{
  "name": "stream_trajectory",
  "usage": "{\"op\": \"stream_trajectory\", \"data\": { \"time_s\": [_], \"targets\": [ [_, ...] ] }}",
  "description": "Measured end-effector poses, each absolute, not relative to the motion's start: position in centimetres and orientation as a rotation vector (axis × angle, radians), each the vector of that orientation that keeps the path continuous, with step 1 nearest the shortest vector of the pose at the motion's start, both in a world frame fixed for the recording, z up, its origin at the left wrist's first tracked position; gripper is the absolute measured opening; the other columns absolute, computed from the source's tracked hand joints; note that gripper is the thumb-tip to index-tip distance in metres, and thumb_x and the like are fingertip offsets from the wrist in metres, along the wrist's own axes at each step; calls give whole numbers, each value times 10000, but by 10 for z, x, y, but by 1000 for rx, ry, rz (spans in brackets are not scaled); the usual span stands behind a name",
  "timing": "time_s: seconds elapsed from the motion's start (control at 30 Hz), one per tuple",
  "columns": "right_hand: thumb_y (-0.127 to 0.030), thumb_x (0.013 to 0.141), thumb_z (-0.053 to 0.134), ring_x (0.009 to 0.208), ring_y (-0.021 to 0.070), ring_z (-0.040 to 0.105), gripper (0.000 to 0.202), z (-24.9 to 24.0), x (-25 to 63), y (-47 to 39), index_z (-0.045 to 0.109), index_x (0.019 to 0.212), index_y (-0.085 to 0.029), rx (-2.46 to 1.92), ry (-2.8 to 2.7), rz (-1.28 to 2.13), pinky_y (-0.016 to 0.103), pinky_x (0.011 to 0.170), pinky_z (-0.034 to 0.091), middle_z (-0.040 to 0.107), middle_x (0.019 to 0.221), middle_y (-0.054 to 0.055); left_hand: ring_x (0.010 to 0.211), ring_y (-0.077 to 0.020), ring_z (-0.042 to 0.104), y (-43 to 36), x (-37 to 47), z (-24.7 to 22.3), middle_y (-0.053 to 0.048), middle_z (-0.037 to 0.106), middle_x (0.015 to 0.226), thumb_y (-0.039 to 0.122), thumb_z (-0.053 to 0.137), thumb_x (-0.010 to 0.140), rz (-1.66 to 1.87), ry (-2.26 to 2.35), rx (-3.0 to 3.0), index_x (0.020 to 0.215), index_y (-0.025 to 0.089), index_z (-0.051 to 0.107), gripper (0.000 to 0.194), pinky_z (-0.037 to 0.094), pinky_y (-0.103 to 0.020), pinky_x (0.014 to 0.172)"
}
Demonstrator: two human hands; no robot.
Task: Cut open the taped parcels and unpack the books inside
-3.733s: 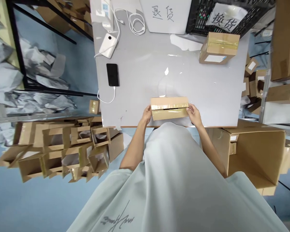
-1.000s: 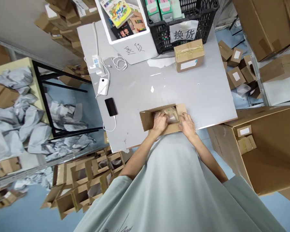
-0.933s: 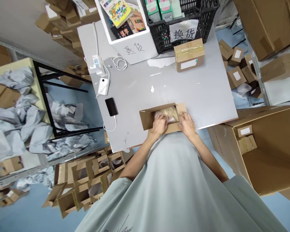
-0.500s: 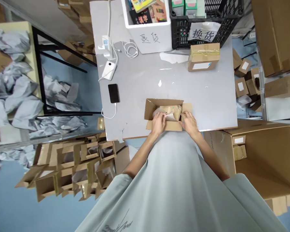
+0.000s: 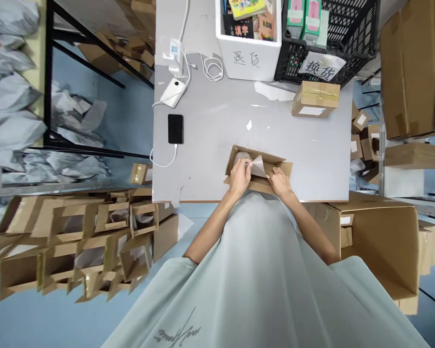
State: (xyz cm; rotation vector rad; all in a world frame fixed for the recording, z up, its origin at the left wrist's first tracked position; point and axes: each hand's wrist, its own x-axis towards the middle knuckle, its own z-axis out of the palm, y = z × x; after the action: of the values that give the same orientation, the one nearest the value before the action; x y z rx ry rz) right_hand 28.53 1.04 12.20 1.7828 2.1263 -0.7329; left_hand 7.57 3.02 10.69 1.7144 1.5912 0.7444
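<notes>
An open cardboard box [image 5: 263, 185] lies at the table's front edge, close to the body. Inside it is a pale sheet of thin wrapping [image 5: 259, 167], lifted to a point. My left hand [image 5: 240, 175] reaches over the box's left part, fingers pinched on the wrapping. At the box's right end, my right hand [image 5: 279, 181] has its fingers closed on the edge or flap; whatever lies under the fingertips is too small to make out. The wrapping hides most of the box's contents.
On the table [image 5: 210, 121] are a black phone [image 5: 176, 129], a white power bank [image 5: 173, 92], cables, a taped carton [image 5: 315, 99], a white foam box [image 5: 252, 58] and a black crate [image 5: 292, 60]. Open cartons [image 5: 68, 222] stand lower left, a large carton [image 5: 380, 241] lower right.
The view has shifted. The small box has turned slightly, its right end nearer the body. The wrapping stands higher and now covers the brown printed item that showed before.
</notes>
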Motion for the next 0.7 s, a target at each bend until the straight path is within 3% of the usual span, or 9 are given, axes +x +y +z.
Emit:
{"op": "stream_trajectory", "data": {
  "time_s": [0.27,0.37,0.5,0.7],
  "targets": [
    [-172,1178,475,1263,324,732,358,136,289,30,796,1336,-198,1830,2028,-700,410,1024,601,751,1397,195,1034,-251,759,6,45,119,-86,785,1182,231,526,1130,640,1530,1775,1206,246,751,237,604,-366,978],
    [-193,1189,466,1242,334,755,345,141,284,32,783,1321,-164,1836,2013,-678,406,965,601,740,1432,209,1094,-289,774,-2,39,118,-92,805,1150,192,592,1080,483,1483,1856,1175,255,812,248,621,-400,1009],
    [-267,1214,480,1207,299,782,318,153,271,31,775,1317,-209,1874,2086,-697,363,904,591,767,1427,156,1164,-318,786,0,46,117,-117,819,1184,147,597,1070,380,1385,1945,1247,239,836,312,634,-448,1067],
    [-357,1192,526,1108,274,789,313,194,264,22,768,1336,-220,2268,2401,-828,356,896,591,808,1361,128,1218,-339,790,13,60,118,-182,816,1283,166,574,1092,197,1264,1927,1361,149,806,356,612,-478,1145]
  ]
}}
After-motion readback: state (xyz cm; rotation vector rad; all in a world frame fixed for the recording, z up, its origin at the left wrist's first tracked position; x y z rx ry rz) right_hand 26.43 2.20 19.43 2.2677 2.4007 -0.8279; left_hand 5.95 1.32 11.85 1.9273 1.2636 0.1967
